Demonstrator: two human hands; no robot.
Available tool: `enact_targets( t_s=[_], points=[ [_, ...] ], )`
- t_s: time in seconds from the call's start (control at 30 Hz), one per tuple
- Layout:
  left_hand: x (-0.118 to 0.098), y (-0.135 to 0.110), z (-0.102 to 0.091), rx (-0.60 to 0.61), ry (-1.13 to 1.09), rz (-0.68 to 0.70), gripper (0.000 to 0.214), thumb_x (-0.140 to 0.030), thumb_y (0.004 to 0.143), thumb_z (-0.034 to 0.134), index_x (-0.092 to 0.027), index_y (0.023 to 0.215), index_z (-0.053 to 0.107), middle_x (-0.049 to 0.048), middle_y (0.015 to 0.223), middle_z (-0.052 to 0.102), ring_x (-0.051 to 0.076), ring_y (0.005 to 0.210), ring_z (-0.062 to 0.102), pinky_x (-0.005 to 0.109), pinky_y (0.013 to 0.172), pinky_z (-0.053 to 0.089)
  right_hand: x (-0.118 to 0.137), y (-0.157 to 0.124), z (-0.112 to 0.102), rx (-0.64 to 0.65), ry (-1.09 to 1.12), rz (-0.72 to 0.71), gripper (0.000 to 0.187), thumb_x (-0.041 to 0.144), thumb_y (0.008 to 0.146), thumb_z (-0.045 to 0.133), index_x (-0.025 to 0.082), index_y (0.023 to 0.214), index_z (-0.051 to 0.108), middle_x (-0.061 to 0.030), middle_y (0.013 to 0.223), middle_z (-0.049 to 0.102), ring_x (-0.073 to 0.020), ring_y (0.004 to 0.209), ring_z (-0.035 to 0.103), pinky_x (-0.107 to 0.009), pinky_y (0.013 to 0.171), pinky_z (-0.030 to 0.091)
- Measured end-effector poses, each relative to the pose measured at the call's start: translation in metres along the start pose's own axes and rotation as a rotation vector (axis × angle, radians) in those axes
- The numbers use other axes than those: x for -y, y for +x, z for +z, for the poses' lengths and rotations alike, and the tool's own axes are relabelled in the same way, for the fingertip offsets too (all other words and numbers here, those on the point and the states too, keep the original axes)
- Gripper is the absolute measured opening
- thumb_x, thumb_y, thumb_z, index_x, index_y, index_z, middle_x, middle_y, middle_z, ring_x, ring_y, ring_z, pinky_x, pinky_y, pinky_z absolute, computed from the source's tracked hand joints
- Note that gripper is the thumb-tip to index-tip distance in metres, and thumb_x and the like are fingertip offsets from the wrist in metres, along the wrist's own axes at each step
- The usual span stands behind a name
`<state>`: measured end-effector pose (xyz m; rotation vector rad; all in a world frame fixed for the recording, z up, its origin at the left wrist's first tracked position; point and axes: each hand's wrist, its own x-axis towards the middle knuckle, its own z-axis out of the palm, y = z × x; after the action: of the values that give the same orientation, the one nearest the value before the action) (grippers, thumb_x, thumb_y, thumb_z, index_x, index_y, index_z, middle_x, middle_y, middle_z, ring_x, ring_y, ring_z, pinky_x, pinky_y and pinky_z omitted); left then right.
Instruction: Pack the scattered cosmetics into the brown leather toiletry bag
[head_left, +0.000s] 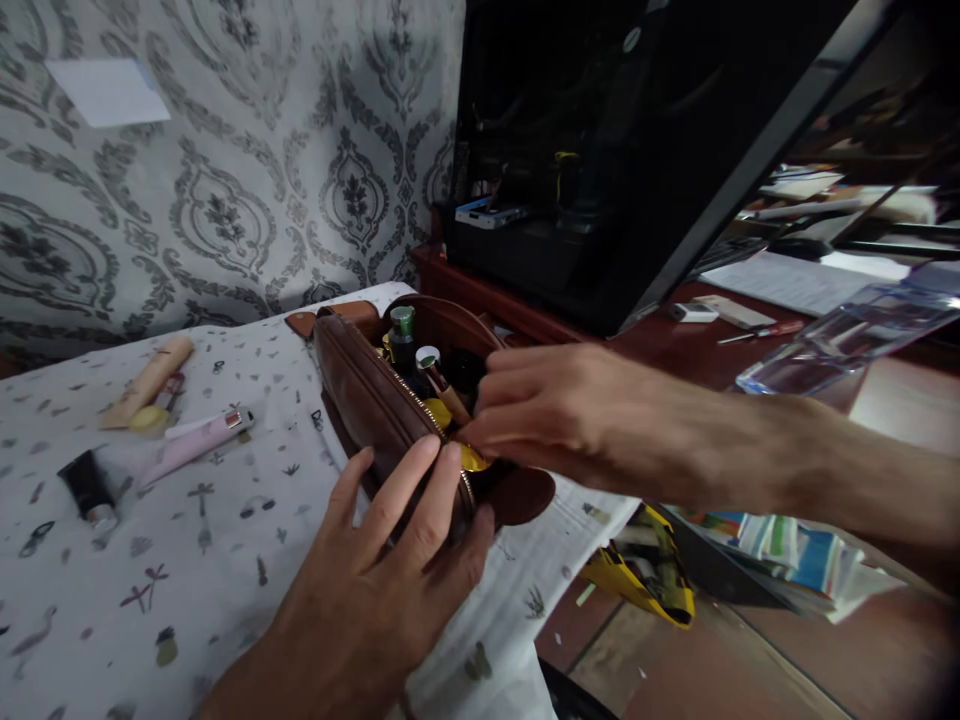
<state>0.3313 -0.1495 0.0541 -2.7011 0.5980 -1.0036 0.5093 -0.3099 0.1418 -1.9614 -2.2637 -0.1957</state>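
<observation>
A brown leather bag [360, 380] lies unzipped near the edge of the cloth-covered table. Against its near side rests my left hand [397, 560], fingers spread, the fingertips at the zipper edge. My right hand [532, 410] reaches into the opening from the right with its fingers pressed together. A shiny yellow item [471, 458] shows right at those fingertips; whether they grip it is hidden. Also inside are a green-capped bottle [402, 335], a white-capped container [427, 357] and a tube with a metallic cap [448, 392].
On the patterned tablecloth [225, 560] at left lie a pink tube [191, 448], a black tube [88, 488] and a beige tube [154, 380]. A large black screen [585, 150] stands behind the bag. Right of it are a clear plastic case [847, 340] and a screwdriver [765, 331].
</observation>
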Motion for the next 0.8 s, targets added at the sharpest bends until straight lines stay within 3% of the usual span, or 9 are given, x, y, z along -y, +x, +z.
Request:
enact_targets(
  t_s=[0.13, 0.3, 0.4, 0.53, 0.7, 0.8],
  points=[
    [0.0, 0.0, 0.0, -0.027, -0.016, -0.03, 0.036, -0.024, 0.099, 0.047, -0.022, 0.132, 0.06, 0.0156, 0.149, 0.051, 0.032, 0.147, 0.036, 0.056, 0.117, 0.034, -0.001, -0.033, -0.006, -0.352, -0.118, 0.204, 0.023, 0.02, 0.104, 0.048, 0.016, 0.094, 0.068, -0.0047, 0.079, 0.064, -0.0136, 0.075, 0.058, -0.027, 0.065, 0.045],
    [0.004, 0.001, -0.009, 0.056, 0.021, 0.029, 0.038, -0.027, 0.099, 0.051, -0.024, 0.135, 0.059, 0.0139, 0.147, 0.054, 0.03, 0.144, 0.042, 0.051, 0.119, 0.033, -0.008, -0.052, 0.018, -0.395, -0.183, 0.202, 0.021, 0.019, 0.103, 0.049, 0.018, 0.091, 0.067, -0.004, 0.073, 0.062, -0.0137, 0.069, 0.056, -0.027, 0.06, 0.045],
    [0.004, 0.002, -0.012, 0.048, 0.009, -0.006, 0.034, -0.027, 0.099, 0.05, -0.026, 0.13, 0.063, 0.0091, 0.145, 0.056, 0.026, 0.143, 0.044, 0.047, 0.123, 0.03, -0.01, -0.052, 0.025, -0.412, -0.195, 0.18, 0.021, 0.02, 0.102, 0.05, 0.018, 0.089, 0.067, -0.0031, 0.073, 0.06, -0.014, 0.067, 0.054, -0.029, 0.059, 0.044],
    [-0.001, 0.004, -0.008, -0.013, 0.007, -0.076, 0.03, -0.024, 0.098, 0.051, -0.027, 0.123, 0.067, 0.0056, 0.142, 0.059, 0.024, 0.144, 0.044, 0.046, 0.123, 0.031, -0.013, -0.037, 0.019, -0.389, -0.215, 0.17, 0.026, 0.023, 0.103, 0.048, 0.02, 0.088, 0.069, -0.0028, 0.076, 0.061, -0.015, 0.072, 0.055, -0.03, 0.064, 0.047],
    [-0.003, 0.005, -0.007, -0.018, 0.019, -0.073, 0.03, -0.024, 0.098, 0.052, -0.028, 0.123, 0.067, 0.0056, 0.138, 0.061, 0.024, 0.145, 0.043, 0.046, 0.123, 0.031, -0.022, 0.01, 0.01, -0.201, -0.236, -0.005, 0.027, 0.021, 0.104, 0.043, 0.017, 0.103, 0.069, -0.0075, 0.109, 0.066, -0.0222, 0.108, 0.057, -0.039, 0.088, 0.051],
    [0.0, 0.005, -0.009, 0.008, 0.023, -0.049, 0.03, -0.023, 0.097, 0.053, -0.027, 0.123, 0.067, 0.0066, 0.138, 0.061, 0.024, 0.145, 0.042, 0.045, 0.123, 0.031, -0.03, 0.031, 0.014, -0.078, -0.286, -0.067, 0.019, 0.016, 0.099, 0.049, 0.015, 0.097, 0.069, -0.0082, 0.109, 0.066, -0.0245, 0.111, 0.055, -0.041, 0.091, 0.048]
  ],
)
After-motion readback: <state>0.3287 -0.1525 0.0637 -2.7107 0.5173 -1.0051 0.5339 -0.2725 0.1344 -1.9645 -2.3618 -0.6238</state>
